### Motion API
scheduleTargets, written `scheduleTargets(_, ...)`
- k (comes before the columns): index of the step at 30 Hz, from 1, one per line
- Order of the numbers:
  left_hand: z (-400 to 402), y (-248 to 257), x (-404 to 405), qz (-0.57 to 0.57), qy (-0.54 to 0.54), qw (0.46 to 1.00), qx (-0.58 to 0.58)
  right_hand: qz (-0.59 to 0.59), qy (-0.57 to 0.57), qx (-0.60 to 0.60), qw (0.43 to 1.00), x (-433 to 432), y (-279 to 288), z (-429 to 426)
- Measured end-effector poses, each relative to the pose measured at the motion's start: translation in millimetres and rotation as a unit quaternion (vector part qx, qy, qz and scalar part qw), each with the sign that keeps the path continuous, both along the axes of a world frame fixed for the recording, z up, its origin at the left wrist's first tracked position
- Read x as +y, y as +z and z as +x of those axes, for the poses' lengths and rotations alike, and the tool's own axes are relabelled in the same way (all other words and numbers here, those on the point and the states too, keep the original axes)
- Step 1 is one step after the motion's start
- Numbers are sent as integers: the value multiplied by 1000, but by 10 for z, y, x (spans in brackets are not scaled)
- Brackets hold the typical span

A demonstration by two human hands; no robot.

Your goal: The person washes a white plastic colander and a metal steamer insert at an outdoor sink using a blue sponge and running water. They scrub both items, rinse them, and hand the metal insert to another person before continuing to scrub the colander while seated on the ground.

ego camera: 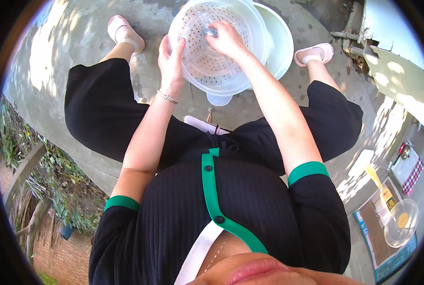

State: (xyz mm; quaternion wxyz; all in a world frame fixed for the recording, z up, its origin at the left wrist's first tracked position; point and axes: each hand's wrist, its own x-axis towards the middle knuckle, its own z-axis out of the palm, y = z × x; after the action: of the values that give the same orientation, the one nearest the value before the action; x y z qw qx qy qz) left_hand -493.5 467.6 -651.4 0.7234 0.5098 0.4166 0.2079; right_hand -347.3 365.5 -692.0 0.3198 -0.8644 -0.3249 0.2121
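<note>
A translucent plastic colander [212, 76] with a perforated base is between my feet, near the top of the view. My left hand [171, 62] grips its left rim, thumb over the edge. Inside it, my right hand [224, 38] holds a small greyish scrubbing pad [212, 31] against the perforated base; the fingers partly hide the pad. A pale plastic basin [281, 42] shows beyond the colander's right side, partly covered by it.
Concrete ground [155, 25] surrounds the basin. Below the colander is the edge of a low seat [203, 124]. At the right lie a clear plastic lid [393, 231], a white board [362, 162] and a checked cloth [413, 176]. Plants [62, 192] border the left.
</note>
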Motion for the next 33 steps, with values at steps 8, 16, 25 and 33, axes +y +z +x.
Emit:
scheduleTargets(8, -62, -254, 100, -3, 4, 1000, -14, 18, 29, -13, 999, 378, 97, 158)
scheduleTargets(16, -41, -143, 49, -36, -4, 999, -30, 53, 13, 16, 998, -232, -26, 11)
scheduleTargets(25, -12, -118, 52, -43, -21, 998, -33, 61, 160, -74, 983, -451, 144, -339)
scheduleTargets(33, 31, -27, 14, -36, -24, 998, -38, 61, 162, -193, 966, -476, -57, -271)
